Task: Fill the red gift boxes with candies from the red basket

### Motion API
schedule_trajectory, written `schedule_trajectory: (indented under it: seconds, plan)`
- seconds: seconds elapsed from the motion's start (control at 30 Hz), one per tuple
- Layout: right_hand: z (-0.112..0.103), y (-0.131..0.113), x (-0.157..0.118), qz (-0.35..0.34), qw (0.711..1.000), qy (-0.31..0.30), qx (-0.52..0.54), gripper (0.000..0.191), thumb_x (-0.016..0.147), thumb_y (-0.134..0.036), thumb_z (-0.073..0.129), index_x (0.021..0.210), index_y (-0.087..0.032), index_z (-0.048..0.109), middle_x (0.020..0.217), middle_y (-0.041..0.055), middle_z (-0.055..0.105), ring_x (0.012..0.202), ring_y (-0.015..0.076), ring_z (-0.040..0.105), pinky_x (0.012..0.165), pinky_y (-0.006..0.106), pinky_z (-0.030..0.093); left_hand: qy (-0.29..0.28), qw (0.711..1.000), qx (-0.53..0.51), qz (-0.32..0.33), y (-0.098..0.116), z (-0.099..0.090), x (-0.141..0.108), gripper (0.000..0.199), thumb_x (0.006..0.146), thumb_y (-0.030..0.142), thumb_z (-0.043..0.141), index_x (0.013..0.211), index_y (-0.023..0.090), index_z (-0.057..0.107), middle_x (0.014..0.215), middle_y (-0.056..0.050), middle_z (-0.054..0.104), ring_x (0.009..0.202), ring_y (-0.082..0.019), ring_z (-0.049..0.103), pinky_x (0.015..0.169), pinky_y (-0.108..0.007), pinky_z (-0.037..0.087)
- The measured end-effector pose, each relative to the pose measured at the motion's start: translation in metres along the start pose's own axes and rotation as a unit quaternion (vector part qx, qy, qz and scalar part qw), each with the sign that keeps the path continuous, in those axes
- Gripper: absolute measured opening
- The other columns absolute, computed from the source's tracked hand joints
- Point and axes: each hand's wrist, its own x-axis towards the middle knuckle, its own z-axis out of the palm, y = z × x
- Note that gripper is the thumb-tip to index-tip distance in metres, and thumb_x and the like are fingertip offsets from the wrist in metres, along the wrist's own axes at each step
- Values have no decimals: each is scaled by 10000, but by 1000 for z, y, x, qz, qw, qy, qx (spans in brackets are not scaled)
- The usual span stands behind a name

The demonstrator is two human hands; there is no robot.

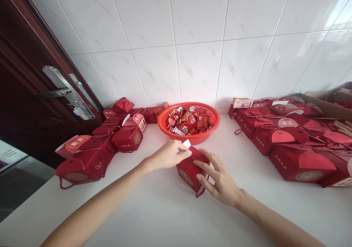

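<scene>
A red gift box with gold print and a red cord stands on the white table, just in front of a red basket of wrapped candies. My left hand is at the box's upper left, its thumb and fingers pinched on a flap whose white underside shows. Against the right side and top of the same box rests my right hand, its fingers spread. Slots are visible in the top of the box between the hands.
Several red boxes stand at the left of the white table, beside a dark door with a metal handle. Rows of similar boxes fill the right side, with a cardboard carton behind. A tiled wall borders the back.
</scene>
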Motion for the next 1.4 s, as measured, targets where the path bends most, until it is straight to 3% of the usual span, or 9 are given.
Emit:
schedule_trajectory:
  seconds: [0.17,0.37,0.47,0.53,0.67,0.87,1.03,1.27,1.4]
  plan:
    - [3,2,-1,44,999,1,-17,653,985,-436,551,1554,-242,298,1476,214,497,1300,352,554,986,535,541,-5,998,-34,-44,-9,6,-4,450,935,514,511,670,165,611,582,35,425,547,-116,379,526,-272,258]
    - [1,8,0,121,992,-17,40,983,859,-623,668,1611,-253,155,1537,199,440,1401,368,474,1058,520,517,3,991,-111,-74,-15,6,-3,514,905,611,505,656,165,556,640,22,493,647,-145,476,627,-276,376]
    - [-4,10,2,135,987,-25,78,799,929,-556,612,1581,-250,267,1543,183,440,1432,338,443,1089,497,499,-43,987,-132,-76,-15,1,-5,400,839,558,634,781,162,648,772,-3,638,766,-182,587,729,-292,453]
    - [-7,10,4,150,984,-35,94,596,982,-499,547,1507,-251,412,1527,163,467,1442,313,437,1081,467,513,-69,983,-153,-71,-14,-2,-7,422,807,503,702,1081,183,694,1097,-47,712,985,-231,641,854,-321,486]
    - [-10,9,7,151,983,-69,80,545,991,-461,537,1489,-255,453,1543,150,459,1476,320,385,1072,480,519,-99,979,-176,-35,-13,-4,-10,663,831,450,717,1441,259,541,1522,-57,524,1353,-288,504,1050,-366,448]
    - [-18,13,11,122,979,-81,143,434,958,-403,596,1358,-240,556,1554,161,443,1431,316,449,1014,449,556,-85,983,-160,-29,-13,0,-11,706,847,465,701,1495,271,496,1562,-45,484,1450,-317,411,1156,-414,386]
    - [-29,20,14,128,959,-88,236,387,951,-375,582,1318,-257,543,1514,155,480,1374,330,504,900,425,588,-84,984,-153,-37,-11,4,-14,806,824,425,725,1548,255,415,1609,-66,408,1458,-329,402,1106,-403,449]
    - [-30,26,11,132,948,-29,288,275,917,-424,669,1134,-271,595,1536,133,479,1390,308,496,1063,481,491,-61,987,-140,-50,-8,0,-16,832,792,322,721,1556,240,401,1591,-82,437,1335,-329,546,985,-356,536]
    - [-34,28,13,143,937,-10,320,289,893,-520,677,867,-234,644,1406,137,604,1295,326,583,1048,521,500,-59,987,-131,-67,-12,-4,-17,835,776,298,720,1549,213,415,1532,-88,515,1316,-322,561,976,-345,532]
